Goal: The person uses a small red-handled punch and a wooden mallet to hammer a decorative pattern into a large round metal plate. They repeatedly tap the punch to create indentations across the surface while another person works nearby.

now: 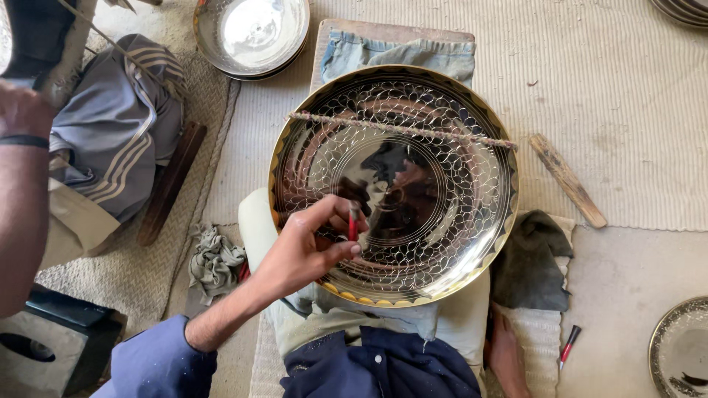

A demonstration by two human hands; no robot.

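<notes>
The person sits on the floor with a big round brass plate [413, 133] resting on the lap and on a blue cloth [398, 51] behind it. The plate has a shiny middle and a net pattern of small scales around it. A thin twisted stick [402, 130] lies across the far part of the plate, from rim to rim.

The left hand [310, 247] is over the near left part of the plate. Its fingers are curled, thumb and first fingers pinched around a small red tool [352, 223], and the tip touches the plate surface.

The right hand I cannot find for sure, so I cannot tell how open it is.

Another person's arm [22, 184] hangs at the left edge. A wooden stick [568, 180] lies on the mat [605, 88] right of the plate.
</notes>
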